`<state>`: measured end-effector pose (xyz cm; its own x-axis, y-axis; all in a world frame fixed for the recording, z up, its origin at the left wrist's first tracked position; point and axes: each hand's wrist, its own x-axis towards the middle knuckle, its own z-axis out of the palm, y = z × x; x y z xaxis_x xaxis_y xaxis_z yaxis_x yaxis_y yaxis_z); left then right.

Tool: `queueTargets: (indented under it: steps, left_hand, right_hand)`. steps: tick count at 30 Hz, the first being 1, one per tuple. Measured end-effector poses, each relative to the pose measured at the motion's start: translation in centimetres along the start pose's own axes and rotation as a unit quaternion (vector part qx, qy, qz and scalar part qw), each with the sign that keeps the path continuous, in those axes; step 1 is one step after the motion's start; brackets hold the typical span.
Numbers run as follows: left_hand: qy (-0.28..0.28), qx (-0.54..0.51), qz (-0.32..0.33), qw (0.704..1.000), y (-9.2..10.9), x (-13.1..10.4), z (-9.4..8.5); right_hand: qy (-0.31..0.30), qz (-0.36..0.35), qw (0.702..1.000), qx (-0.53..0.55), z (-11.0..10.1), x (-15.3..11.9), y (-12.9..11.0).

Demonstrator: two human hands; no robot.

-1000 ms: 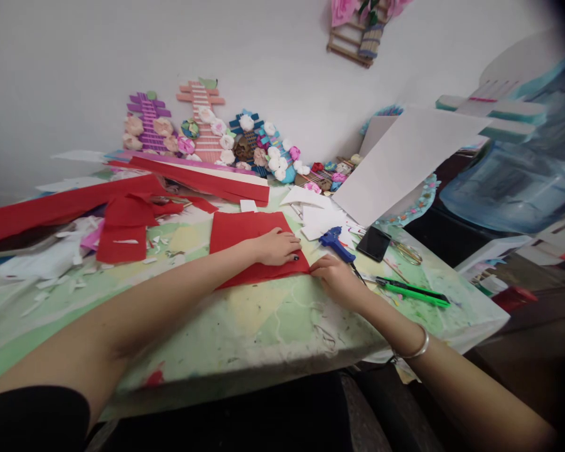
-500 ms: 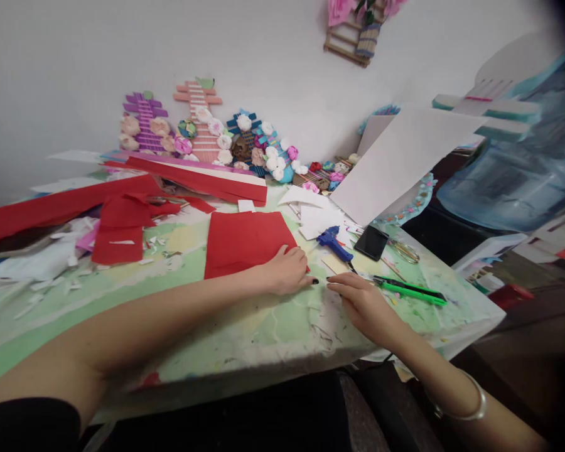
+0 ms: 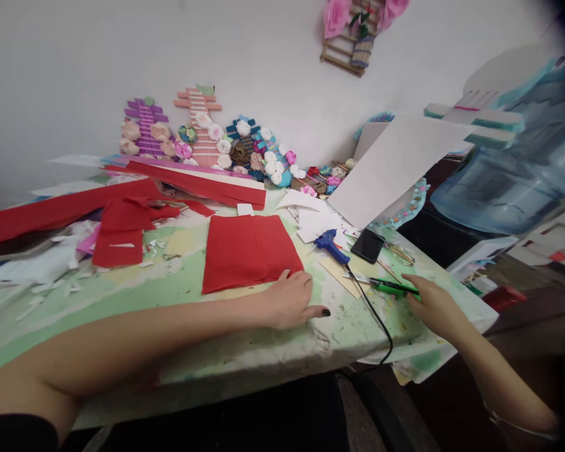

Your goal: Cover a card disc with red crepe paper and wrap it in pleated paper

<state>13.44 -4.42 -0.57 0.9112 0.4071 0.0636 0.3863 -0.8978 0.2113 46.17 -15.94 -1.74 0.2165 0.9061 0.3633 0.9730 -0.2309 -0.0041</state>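
Note:
A red sheet of crepe paper (image 3: 249,251) lies on the table before me. At its lower right corner rests my left hand (image 3: 289,300), the thumb stretched out to the side and the other fingers bent over the paper's edge. It holds nothing I can see. Farther right, my right hand (image 3: 433,304) has its fingers closed round the rear of a green and black utility knife (image 3: 393,287), whose blade end points left. The hand covers part of the handle. A blue glue gun (image 3: 332,245) lies between the two hands, beyond them, with its black cord running toward the front edge.
A black phone (image 3: 368,245) and scissors (image 3: 400,254) lie beyond the knife. Red strips (image 3: 198,184) and white scraps cover the left side. Flower-decorated stick crafts (image 3: 198,125) lean on the wall. A large white board (image 3: 400,166) and water bottle (image 3: 503,182) stand at right.
My right hand has moved right, from bare table near my left hand to the utility knife, and closed on it. My left hand has shifted slightly toward me.

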Motion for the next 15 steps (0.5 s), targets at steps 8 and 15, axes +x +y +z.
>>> queueTargets:
  steps: [8,15]
  left_hand:
    - [0.207,-0.042,-0.065,0.975,-11.6,0.4,-4.8]
    - [0.206,-0.056,-0.254,0.943,-23.9,-1.7,-5.6]
  right_hand:
    - [-0.054,0.035,0.997,-0.052,1.6,-0.1,2.1]
    - [-0.055,0.063,0.994,-0.071,0.9,-0.7,3.5]
